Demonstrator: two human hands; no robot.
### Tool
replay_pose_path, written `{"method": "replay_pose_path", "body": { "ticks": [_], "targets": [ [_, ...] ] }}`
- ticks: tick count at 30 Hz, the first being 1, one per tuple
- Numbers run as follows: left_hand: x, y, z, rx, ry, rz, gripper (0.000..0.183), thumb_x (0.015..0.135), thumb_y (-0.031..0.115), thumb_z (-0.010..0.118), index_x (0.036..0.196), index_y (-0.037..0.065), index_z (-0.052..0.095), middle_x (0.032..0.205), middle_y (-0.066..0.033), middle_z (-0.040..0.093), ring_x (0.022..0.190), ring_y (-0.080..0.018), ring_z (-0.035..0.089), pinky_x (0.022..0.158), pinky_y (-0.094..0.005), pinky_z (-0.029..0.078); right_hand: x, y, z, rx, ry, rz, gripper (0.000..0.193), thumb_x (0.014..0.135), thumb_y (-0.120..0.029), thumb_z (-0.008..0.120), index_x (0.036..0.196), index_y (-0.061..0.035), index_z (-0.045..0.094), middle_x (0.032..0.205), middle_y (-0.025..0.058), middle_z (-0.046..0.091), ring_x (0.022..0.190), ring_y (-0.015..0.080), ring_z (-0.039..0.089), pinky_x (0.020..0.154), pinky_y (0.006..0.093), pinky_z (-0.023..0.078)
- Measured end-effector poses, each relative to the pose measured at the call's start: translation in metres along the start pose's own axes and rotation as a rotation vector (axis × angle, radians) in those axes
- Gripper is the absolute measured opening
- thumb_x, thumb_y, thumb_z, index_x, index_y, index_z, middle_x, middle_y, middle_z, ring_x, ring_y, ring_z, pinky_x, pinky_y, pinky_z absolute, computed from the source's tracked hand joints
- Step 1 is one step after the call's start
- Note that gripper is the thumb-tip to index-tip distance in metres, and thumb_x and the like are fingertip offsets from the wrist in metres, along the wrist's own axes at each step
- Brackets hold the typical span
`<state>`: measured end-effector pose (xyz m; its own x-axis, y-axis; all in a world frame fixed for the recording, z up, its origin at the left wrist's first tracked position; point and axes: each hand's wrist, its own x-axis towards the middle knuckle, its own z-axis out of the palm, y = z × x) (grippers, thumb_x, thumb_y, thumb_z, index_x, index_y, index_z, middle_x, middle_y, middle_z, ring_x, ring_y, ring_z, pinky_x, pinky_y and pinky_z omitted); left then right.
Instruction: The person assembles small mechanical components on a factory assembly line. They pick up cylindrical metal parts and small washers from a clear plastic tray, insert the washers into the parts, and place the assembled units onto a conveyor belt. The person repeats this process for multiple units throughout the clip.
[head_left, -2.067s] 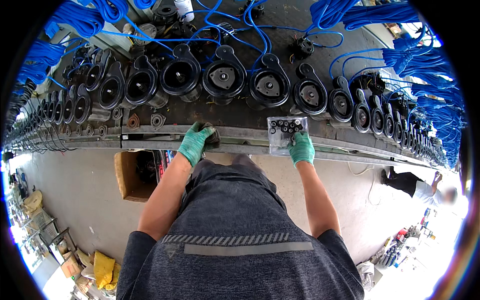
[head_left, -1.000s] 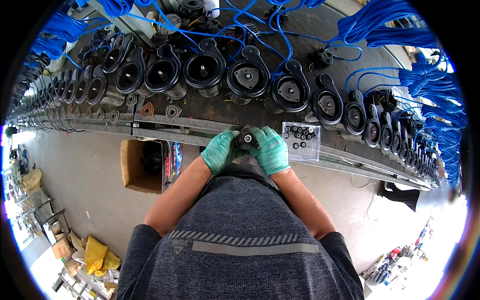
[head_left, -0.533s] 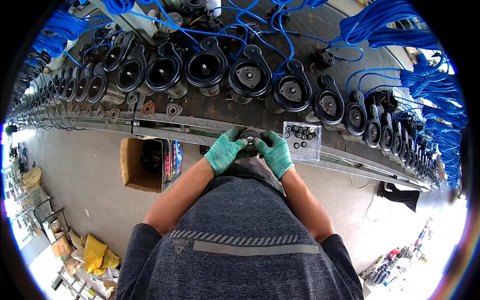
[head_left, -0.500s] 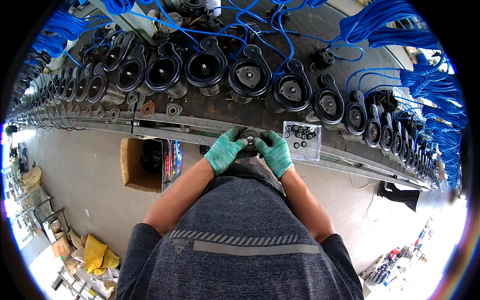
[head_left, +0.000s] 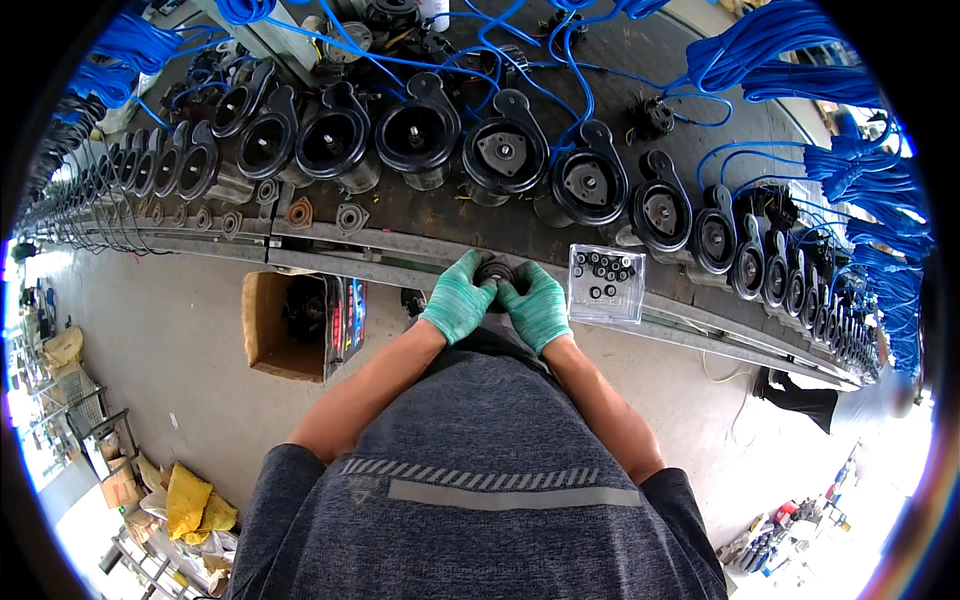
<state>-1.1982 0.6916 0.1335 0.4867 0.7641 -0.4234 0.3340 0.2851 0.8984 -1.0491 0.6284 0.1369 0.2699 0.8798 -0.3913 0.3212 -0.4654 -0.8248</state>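
Both green-gloved hands meet at the near edge of the workbench, closed around a round dark plate with concentric rings [head_left: 495, 269]. My left hand [head_left: 458, 301] grips its left side. My right hand [head_left: 537, 306] grips the right side, and the thumbs come close together at the near rim. Fingers cover much of the plate, so its underside is hidden. Just right of my right hand is a clear plastic box [head_left: 607, 313] with several small black rings [head_left: 610, 272] in it.
A long curved row of black motor housings [head_left: 418, 136] stands beyond my hands; some have grey plates [head_left: 503, 152] fitted. Loose flat plates [head_left: 351, 217] lie along the bench edge. Blue cable coils [head_left: 765, 60] hang on the right. A cardboard box [head_left: 262, 335] sits below left.
My hands have drawn closer together over the round plate. Less of its face shows now, and the thumbs have shifted toward its near rim.
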Motion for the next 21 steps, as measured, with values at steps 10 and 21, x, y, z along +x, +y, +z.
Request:
{"method": "replay_pose_path", "body": {
  "ticks": [10,21],
  "targets": [
    [0.0,0.009,-0.04,-0.603,0.085,0.271,0.052,0.099,0.004,0.061,0.147,0.008,0.042,0.138,-0.0099,0.056,0.123,-0.023,0.06,0.098,-0.0363,0.055,0.053,-0.086,-0.031,0.049,0.332,-0.454,0.022,0.087,-0.005,0.076,0.107,-0.0046,0.066,0.096,0.0061,0.074,0.08,0.0115,0.066,0.077,0.0281,0.055],
    [-0.033,-0.046,-0.086,-0.702,0.249,-0.088,0.032,0.103,0.01,0.057,0.134,0.006,0.054,0.133,-0.0118,0.064,0.11,-0.0244,0.067,0.084,-0.0355,0.057,0.106,-0.121,-0.003,1.196,-0.298,0.062,0.027,0.092,0.0,0.057,0.119,-0.0004,0.059,0.108,0.012,0.068,0.093,0.0225,0.068,0.078,0.0381,0.062]
  ]
}}
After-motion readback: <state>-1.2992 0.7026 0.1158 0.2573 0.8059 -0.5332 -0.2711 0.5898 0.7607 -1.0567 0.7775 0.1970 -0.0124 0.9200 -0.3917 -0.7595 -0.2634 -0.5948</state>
